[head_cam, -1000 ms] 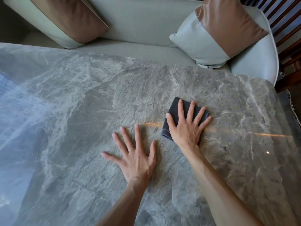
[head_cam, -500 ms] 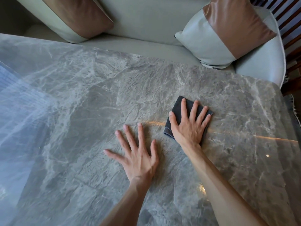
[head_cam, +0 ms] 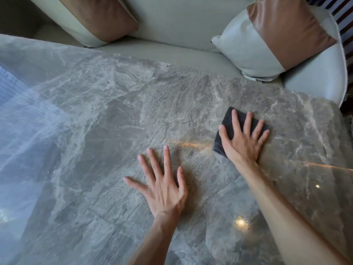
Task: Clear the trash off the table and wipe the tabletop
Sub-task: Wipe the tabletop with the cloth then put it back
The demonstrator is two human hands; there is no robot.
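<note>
Cloth (head_cam: 227,117) is shifted rightward under the flat right hand (head_cam: 242,144); left hand (head_cam: 164,190) is splayed on the tabletop (head_cam: 95,131). Wiping is in hand; further strokes are required.

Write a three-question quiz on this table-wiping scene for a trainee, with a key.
1. True or false: the left hand presses the dark cloth.
2. Multiple choice: the right hand meets the cloth with A) a curled grip round it, B) spread fingers pressed flat on it, C) a pinch at one corner.
3. Fill in: behind the marble tabletop, the sofa shows ___ cushions.
Key: 1 false, the left hand lies flat on bare tabletop; 2 B; 3 two.
</note>
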